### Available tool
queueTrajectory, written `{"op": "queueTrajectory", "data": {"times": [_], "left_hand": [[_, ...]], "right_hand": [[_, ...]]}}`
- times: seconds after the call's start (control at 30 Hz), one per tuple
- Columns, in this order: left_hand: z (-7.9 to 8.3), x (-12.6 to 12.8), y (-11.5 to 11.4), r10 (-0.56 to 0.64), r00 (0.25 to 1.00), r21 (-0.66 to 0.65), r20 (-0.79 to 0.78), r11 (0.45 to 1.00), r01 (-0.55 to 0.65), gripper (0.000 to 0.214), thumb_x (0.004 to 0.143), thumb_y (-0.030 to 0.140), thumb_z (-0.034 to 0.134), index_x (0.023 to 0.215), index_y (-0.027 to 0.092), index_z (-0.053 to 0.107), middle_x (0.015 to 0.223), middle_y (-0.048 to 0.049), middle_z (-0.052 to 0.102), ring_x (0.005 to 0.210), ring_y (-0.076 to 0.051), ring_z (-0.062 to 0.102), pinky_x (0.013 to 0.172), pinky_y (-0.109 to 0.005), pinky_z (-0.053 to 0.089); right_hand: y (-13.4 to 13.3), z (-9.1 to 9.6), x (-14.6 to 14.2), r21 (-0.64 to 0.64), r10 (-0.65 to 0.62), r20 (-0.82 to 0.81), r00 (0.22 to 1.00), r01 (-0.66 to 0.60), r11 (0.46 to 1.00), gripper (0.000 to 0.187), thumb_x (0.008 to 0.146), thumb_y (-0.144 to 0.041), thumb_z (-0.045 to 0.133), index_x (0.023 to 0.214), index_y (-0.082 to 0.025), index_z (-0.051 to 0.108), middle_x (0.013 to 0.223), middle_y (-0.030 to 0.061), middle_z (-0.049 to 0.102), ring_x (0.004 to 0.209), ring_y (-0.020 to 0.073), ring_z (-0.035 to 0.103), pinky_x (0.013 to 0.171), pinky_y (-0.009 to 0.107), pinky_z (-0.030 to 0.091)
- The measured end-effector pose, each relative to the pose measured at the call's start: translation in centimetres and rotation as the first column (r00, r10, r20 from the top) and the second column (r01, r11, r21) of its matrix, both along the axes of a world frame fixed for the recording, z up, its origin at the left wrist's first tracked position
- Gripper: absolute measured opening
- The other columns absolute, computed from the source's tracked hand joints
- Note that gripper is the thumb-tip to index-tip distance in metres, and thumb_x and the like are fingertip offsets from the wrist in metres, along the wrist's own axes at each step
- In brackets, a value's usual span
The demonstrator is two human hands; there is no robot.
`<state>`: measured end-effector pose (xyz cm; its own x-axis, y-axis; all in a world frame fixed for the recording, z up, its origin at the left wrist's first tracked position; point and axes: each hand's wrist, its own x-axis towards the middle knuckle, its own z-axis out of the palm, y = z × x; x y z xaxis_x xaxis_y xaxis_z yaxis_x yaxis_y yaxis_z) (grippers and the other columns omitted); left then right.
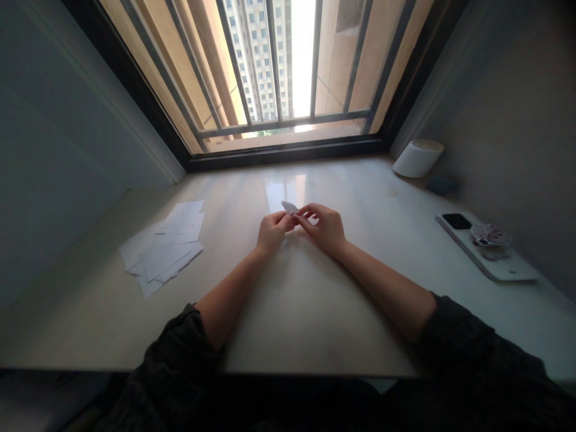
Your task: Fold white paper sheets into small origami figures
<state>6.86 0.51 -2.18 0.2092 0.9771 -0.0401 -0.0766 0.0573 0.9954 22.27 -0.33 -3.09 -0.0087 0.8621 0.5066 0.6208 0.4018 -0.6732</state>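
My left hand (272, 231) and my right hand (324, 228) meet over the middle of the pale table (297, 300). Both pinch a small folded piece of white paper (289, 207), whose corner sticks up between the fingertips. The fingers of each hand are curled in around the paper, and most of the sheet is hidden behind them. Dark sleeves cover both forearms near the table's front edge.
A loose pile of white paper sheets (164, 249) lies at the left. A phone (486, 246) with a sticker on its case rests at the right. A white tape roll (417, 158) and a small dark object (441, 185) sit near the barred window (279, 66).
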Motion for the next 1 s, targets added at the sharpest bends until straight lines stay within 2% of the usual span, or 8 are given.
{"op": "queueTrajectory", "data": {"times": [0.2,0.5,0.73,0.87,1.0], "left_hand": [[-0.27,0.0,0.14,0.008,1.0,-0.002,-0.006,1.0,-0.008,0.041,0.071,0.055,0.071,0.079,0.014,0.071,0.081,-0.0064,0.073,0.087,-0.022,0.07,0.085,-0.037,0.055],[-0.24,-0.04,0.14,-0.029,0.999,0.053,0.014,0.998,0.028,0.044,0.07,0.055,0.073,0.086,0.014,0.071,0.088,-0.0066,0.073,0.091,-0.021,0.069,0.089,-0.036,0.053],[-0.81,-0.06,0.43,0.011,0.998,0.081,0.057,0.997,-0.015,0.041,0.071,0.054,0.072,0.082,0.014,0.068,0.082,-0.0058,0.072,0.085,-0.02,0.07,0.087,-0.036,0.054],[-0.85,-0.03,0.51,0.011,0.998,0.103,0.069,0.994,-0.018,0.04,0.072,0.053,0.072,0.083,0.015,0.068,0.081,-0.0054,0.071,0.085,-0.02,0.069,0.087,-0.037,0.054],[-0.72,0.06,0.48,0.008,0.997,0.106,0.08,0.994,-0.016,0.042,0.071,0.054,0.072,0.082,0.014,0.068,0.08,-0.0055,0.071,0.083,-0.019,0.069,0.086,-0.037,0.054]], "right_hand": [[-0.36,0.38,-0.04,-0.011,0.0,-0.022,1.0,0.0,1.0,0.022,0.084,-0.046,0.064,0.085,-0.025,0.069,0.08,0.0013,0.073,0.07,0.0177,0.067,0.063,0.029,0.049],[-0.21,0.27,0.05,-0.001,0.015,-0.052,0.999,-0.015,1.0,0.017,0.087,-0.038,0.061,0.088,-0.025,0.071,0.083,0.0016,0.072,0.071,0.0175,0.066,0.068,0.031,0.051],[-0.14,0.51,-0.1,0.132,0.07,-0.052,0.996,-0.062,0.989,0.016,0.089,-0.034,0.059,0.084,-0.023,0.068,0.09,0.0051,0.07,0.08,0.0185,0.063,0.074,0.032,0.051],[-0.01,0.47,-0.11,0.169,0.091,-0.097,0.991,-0.074,0.983,0.013,0.088,-0.031,0.06,0.084,-0.023,0.069,0.087,0.0037,0.071,0.076,0.0172,0.063,0.074,0.032,0.052],[0.0,0.45,-0.09,0.237,0.092,-0.099,0.991,-0.066,0.969,0.01,0.087,-0.03,0.062,0.085,-0.024,0.071,0.089,0.0033,0.073,0.082,0.0186,0.066,0.077,0.034,0.053]]}}
